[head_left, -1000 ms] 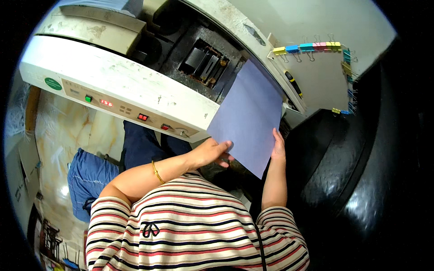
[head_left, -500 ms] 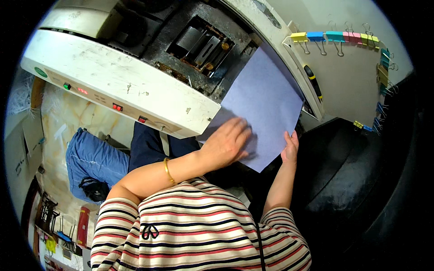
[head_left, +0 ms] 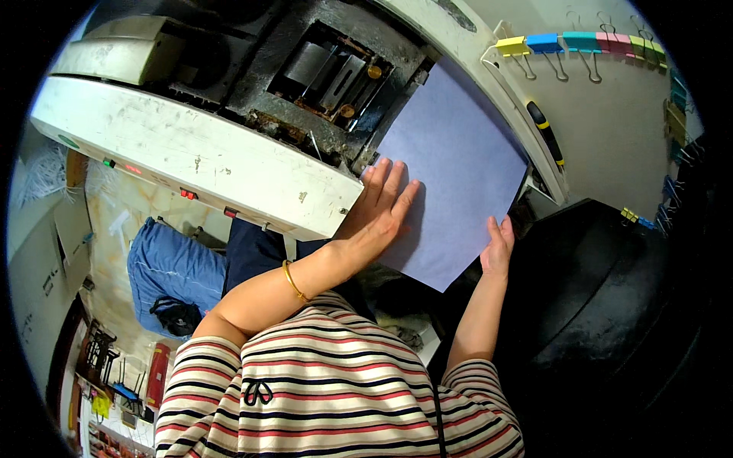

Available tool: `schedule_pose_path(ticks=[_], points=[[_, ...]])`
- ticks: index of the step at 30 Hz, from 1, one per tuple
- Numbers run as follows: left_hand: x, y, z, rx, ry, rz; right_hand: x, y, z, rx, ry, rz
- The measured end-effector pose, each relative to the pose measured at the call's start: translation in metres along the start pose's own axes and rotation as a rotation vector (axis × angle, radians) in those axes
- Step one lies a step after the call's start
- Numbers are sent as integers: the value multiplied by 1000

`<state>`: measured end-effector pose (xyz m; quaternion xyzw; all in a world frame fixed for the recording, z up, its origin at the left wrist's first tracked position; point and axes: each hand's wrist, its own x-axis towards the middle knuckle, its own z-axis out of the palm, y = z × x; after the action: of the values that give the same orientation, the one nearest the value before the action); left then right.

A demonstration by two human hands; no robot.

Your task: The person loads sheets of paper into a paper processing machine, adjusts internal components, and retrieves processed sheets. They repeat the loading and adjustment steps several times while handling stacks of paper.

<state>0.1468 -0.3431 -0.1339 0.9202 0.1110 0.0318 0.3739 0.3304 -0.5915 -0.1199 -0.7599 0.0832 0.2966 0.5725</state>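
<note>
1. Lavender sheet: it lies right of the frame's centre, between a white-panelled machine and a pale curved rail. Whether it is one leaf or a thin stack, I cannot tell.
2. Orientation: the sheet sits aslant, one corner toward the top of the frame and one toward the bottom. Its long axis seems to run from upper right to lower left; the left corner is hidden.
3. Left hand: palm down, fingers extended and nearly flat over the sheet's left part, beside the machine's end; nothing is grasped. How hard it presses, I cannot tell.
4. Right hand: fingers partly curled at the sheet's lower right edge; whether they pinch it, I cannot tell.
5. Handling, as judged: light, bendable, smooth, easily creased; best steadied by opposite edges, with a flat palm for support.
6. Surroundings: a black-and-yellow cutter and coloured binder clips, upper right.
</note>
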Motion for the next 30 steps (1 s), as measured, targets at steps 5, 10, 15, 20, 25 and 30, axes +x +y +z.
schedule_pose_path(ticks=[5, 10, 15, 20, 25, 30], points=[[0, -1, 1, 66, -33, 2, 4, 0, 1, 7, -8, 38], [4, -1, 1, 115, -32, 7, 15, 16, -12, -14, 58, 65], [6, -3, 6, 167, -17, 11, 19, 13, -8, 2, 26, 64], [10, -4, 8, 194, 5, 15, 16, -1, 3, 25, -16, 17], [12, -4, 10, 215, 17, 23, 18, 1, 3, 31, 6, 23], [12, -4, 6, 211, 0, 20, 20, 1, 4, 26, -20, 16]])
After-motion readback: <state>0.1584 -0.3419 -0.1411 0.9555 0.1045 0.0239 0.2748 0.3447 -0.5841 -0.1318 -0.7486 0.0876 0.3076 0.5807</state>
